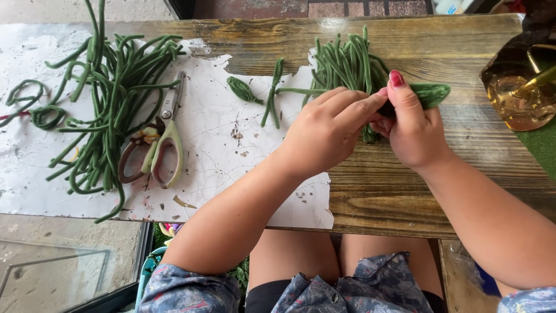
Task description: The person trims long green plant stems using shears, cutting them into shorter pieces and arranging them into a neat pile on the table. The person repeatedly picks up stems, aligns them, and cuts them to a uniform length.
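Note:
My right hand [412, 128] pinches a flat green velvety leaf piece [430, 94] with thumb on top, red nail showing. My left hand [330, 127] meets it from the left, fingertips pressed against the same piece near its base. Just behind both hands lies a bundle of green fuzzy stems [345, 62] on the wooden table [405, 191]. A single stem [272, 94] and a small loose green leaf [242, 90] lie left of the hands.
A larger tangle of green stems [110, 98] covers the table's left side on a worn white sheet [220, 150]. Scissors [162, 139] with green and brown handles lie beside it. A gold foil-wrapped object [521, 87] sits at the right edge.

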